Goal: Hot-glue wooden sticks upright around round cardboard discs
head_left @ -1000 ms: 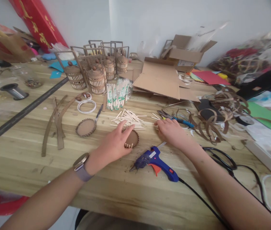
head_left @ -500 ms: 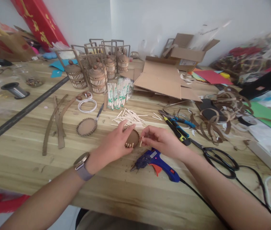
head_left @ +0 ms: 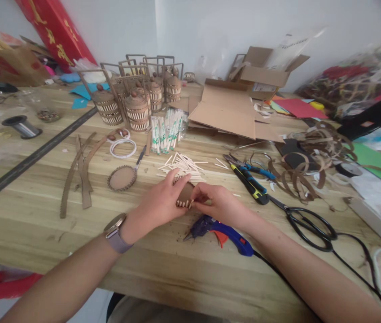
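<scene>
My left hand (head_left: 158,204) lies with fingers curled over a brown cardboard disc (head_left: 185,193) on the wooden table (head_left: 42,224), pressing it flat. Short wooden sticks stand along the disc's near edge. My right hand (head_left: 215,204) is pinched on one small wooden stick (head_left: 190,204) and sets it against that row at the disc's rim. A blue glue gun (head_left: 222,229) with an orange trigger lies just in front of my right wrist. A loose pile of cut sticks (head_left: 181,166) sits just beyond the disc.
A second scalloped disc (head_left: 121,178), cardboard strips (head_left: 76,175) and white rings (head_left: 123,148) lie left. Small slatted lantern-like baskets (head_left: 136,110) stand behind, by wrapped chopsticks (head_left: 166,132). Cutters (head_left: 249,177), black scissors (head_left: 306,224), the gun's cord, curled strips and cardboard boxes (head_left: 230,110) fill the right.
My right hand came back from the right side of the table with a stick and brought it to the disc's near rim. My left hand stayed on the disc.
</scene>
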